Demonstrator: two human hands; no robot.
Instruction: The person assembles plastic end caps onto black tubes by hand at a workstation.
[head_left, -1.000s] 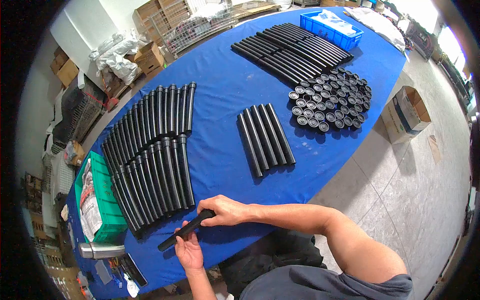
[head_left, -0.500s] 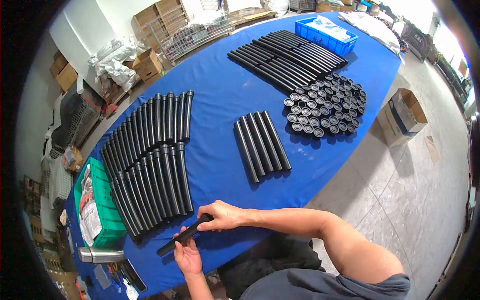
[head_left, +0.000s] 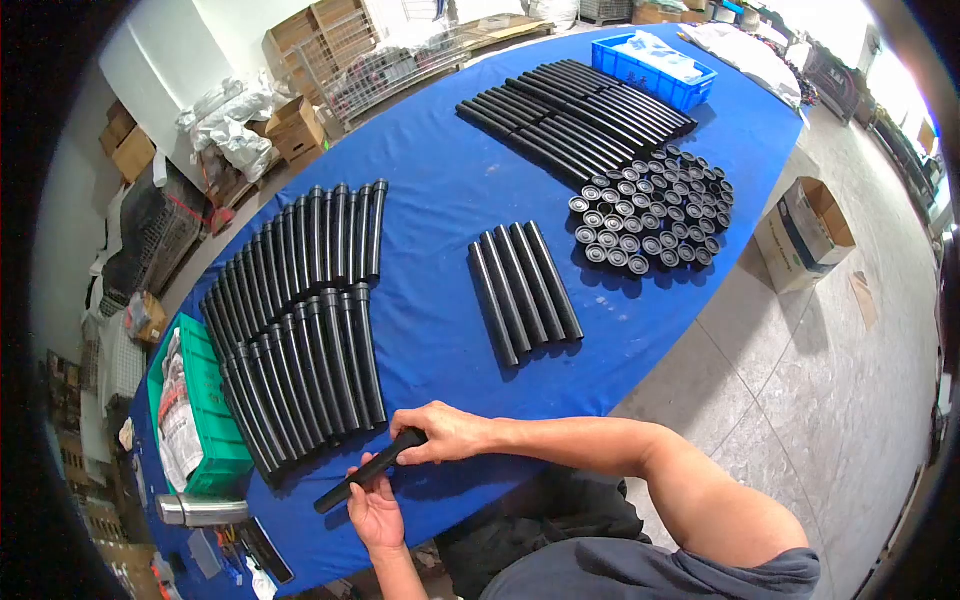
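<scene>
A black tube (head_left: 345, 492) slants over the near edge of the table, held in both hands. My left hand (head_left: 377, 515), palm up, has its thumb and fingers closed about the middle of the tube. My right hand (head_left: 445, 435) grips the upper end, where a wider black cap seems to sit, partly hidden by the fingers. Beyond my hands lie two rows of capped black tubes (head_left: 325, 370). Several plain black tubes (head_left: 525, 290) lie side by side in the middle of the table.
Round black caps (head_left: 640, 215) are grouped at the right, beside more long tubes (head_left: 580, 110) and a blue crate (head_left: 655, 75). A green crate (head_left: 215, 440), a metal-looking case (head_left: 205, 511) and small tools (head_left: 235, 555) are at the left. A cardboard box (head_left: 800, 235) stands on the floor.
Almost nothing differs. My right hand has shifted very slightly at the upper end of the tube; the left hand keeps its hold.
</scene>
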